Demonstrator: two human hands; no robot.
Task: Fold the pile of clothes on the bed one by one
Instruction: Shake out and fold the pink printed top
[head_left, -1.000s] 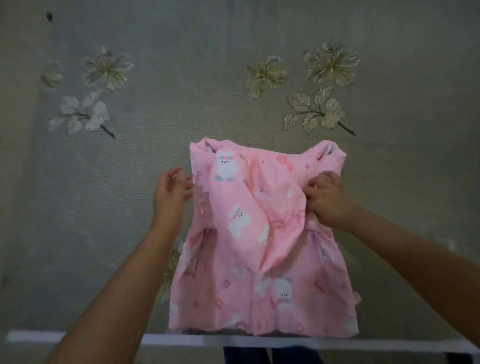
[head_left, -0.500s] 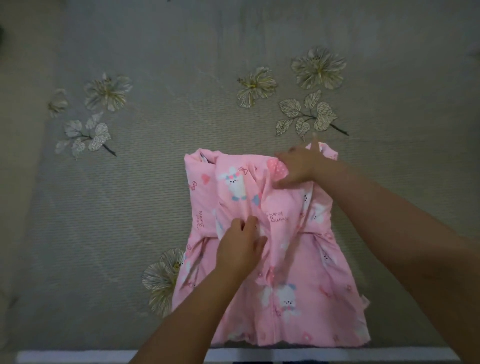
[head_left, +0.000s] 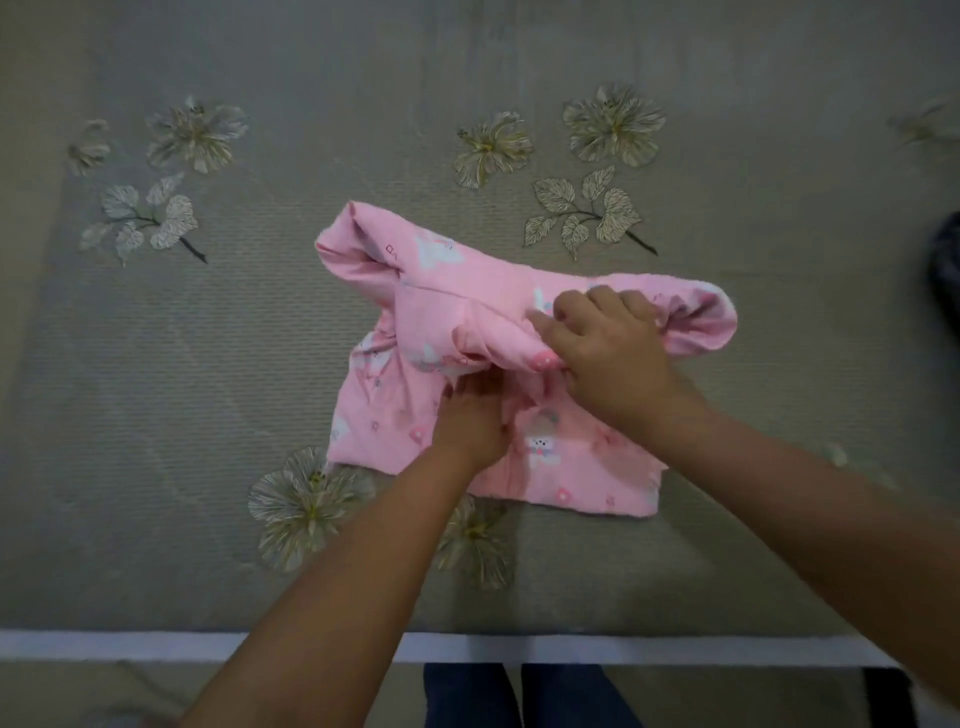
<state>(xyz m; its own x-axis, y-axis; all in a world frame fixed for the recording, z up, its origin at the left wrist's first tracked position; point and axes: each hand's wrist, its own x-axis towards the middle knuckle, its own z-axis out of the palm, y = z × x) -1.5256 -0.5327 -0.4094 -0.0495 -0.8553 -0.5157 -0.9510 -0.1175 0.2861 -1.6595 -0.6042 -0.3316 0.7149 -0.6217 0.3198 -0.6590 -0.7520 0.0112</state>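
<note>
Left hand (head_left: 470, 421) nearest, on lower middle of pink bunny-print garment (head_left: 415, 415); fingers reach under bunched fold, grip cannot be told. Right hand (head_left: 610, 358) just beyond, slightly right, fingers curled, pinching folded-over top layer. Garment lies flat on bed (head_left: 208, 364), long axis left-right, rolled ends at far left and far right. Judged next: fold comes toward person; right hand better placed to draw it.

I'm looking down on a bed (head_left: 779, 364) under a grey-green bedspread (head_left: 208, 364) embroidered with pale flowers and leaves. A white edge strip (head_left: 130, 646) runs along its near side, and the light is dim.
</note>
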